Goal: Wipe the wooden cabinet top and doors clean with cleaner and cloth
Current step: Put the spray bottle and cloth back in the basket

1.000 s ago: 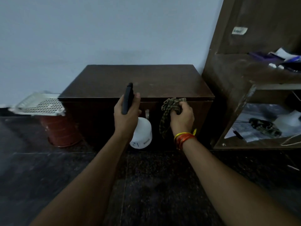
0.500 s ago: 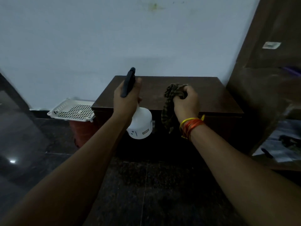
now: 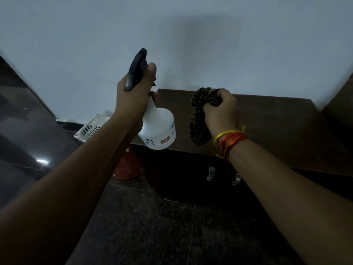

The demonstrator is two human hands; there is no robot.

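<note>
Far out past the left knuckles there's a white slotted basket (image 3: 91, 127) sitting on top of something reddish-orange (image 3: 128, 169), well clear of the action, so probably just parked there and not part of the job.

Then the left hand (image 3: 133, 98): fingers curled round the neck of the spray bottle (image 3: 158, 129), thumb up along the dark trigger head (image 3: 136, 69). The fingers on the trigger side are hidden behind the head, so can't tell if they're squeezing. The white body hangs below the fist, just over the near left edge of the cabinet top (image 3: 267, 127). My read is it's held nozzle-forward like that so the cleaner lands on the wood in front of the fingers.

Next, the right hand (image 3: 221, 109), fingers bunched tight around the cloth (image 3: 200, 119), which is scrunched up with a tail hanging down below the palm. It's over the middle of the top, apart from the bottle. I'd guess it's held ready so wiping can start right after a spray. Can't tell whether the cloth touches the wood. Coloured thread bands (image 3: 229, 140) sit on that wrist.

Below both wrists, the doors are in shadow, two metal handles (image 3: 223, 175) showing. The top doesn't look wet yet, though it's dim, so I'd say the wiping is barely started.
</note>
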